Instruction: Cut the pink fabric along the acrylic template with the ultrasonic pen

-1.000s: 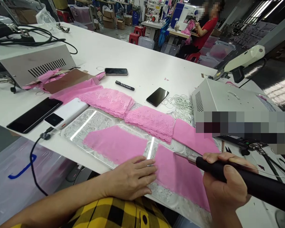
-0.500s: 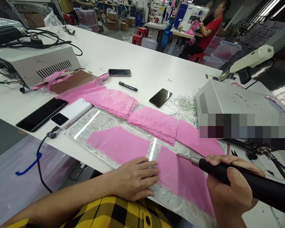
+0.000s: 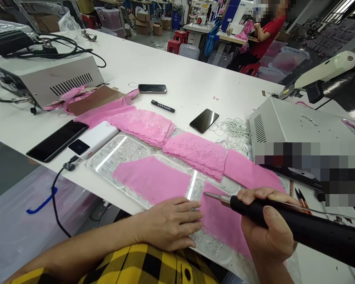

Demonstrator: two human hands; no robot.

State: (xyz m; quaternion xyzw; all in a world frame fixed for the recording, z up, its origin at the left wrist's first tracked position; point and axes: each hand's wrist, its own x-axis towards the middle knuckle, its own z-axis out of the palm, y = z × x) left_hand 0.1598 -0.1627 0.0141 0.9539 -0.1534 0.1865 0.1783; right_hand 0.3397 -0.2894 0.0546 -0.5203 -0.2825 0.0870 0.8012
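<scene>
My right hand (image 3: 268, 230) is closed round a black-handled hot cutting tool (image 3: 284, 221). Its metal tip (image 3: 210, 195) rests at the near left corner of a pink lace piece (image 3: 221, 219). My left hand (image 3: 171, 225) lies flat, fingers stretched out, pressing the edge of that piece and the clear glass plate (image 3: 118, 152) beneath. A second pink piece (image 3: 152, 179) lies on the plate to the left.
Stacks of pink lace (image 3: 195, 152) lie behind the plate. Phones (image 3: 204, 120), a marker (image 3: 163, 106), a power bank (image 3: 93, 139) and white elastic loops (image 3: 233, 132) are scattered on the white table. Grey machine boxes (image 3: 53, 77) stand left and right. A person in red sits far behind.
The tool tip has slid left along the pink piece, from its middle to its left corner near my left fingertips. My left hand stays flat.
</scene>
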